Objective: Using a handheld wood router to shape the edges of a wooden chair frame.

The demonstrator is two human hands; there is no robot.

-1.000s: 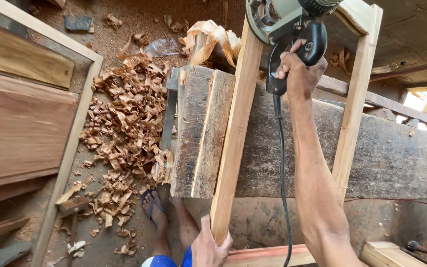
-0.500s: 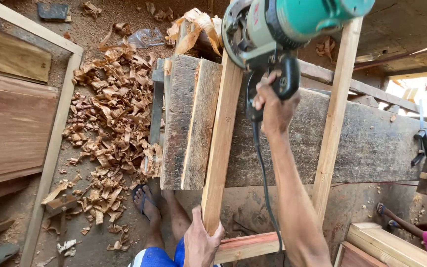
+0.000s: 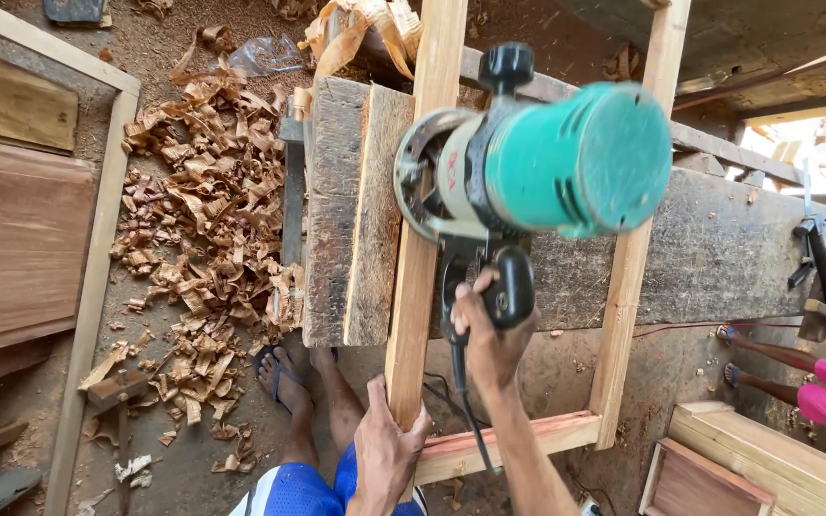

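My right hand (image 3: 489, 336) grips the black handle of a green power router (image 3: 537, 158), which is lifted close to the camera above the wooden frame. My left hand (image 3: 384, 449) clasps the near end of the frame's left rail (image 3: 416, 239). The pale wooden frame lies across a dark, worn workbench (image 3: 719, 253); its right rail (image 3: 638, 239) and near crosspiece (image 3: 518, 441) are visible. The router's black cord (image 3: 461, 401) hangs down past my wrist.
A heap of wood shavings (image 3: 198, 229) covers the ground at left. Brown wooden panels (image 3: 16, 229) lie at far left. A clamp or hammer (image 3: 819, 263) rests at the bench's right end. Another person's legs in pink (image 3: 815, 382) show at right. A wooden box (image 3: 748, 468) sits lower right.
The router has come down the left rail toward me and now fills much more of the view. My left hand stays clasped on the rail's near end.
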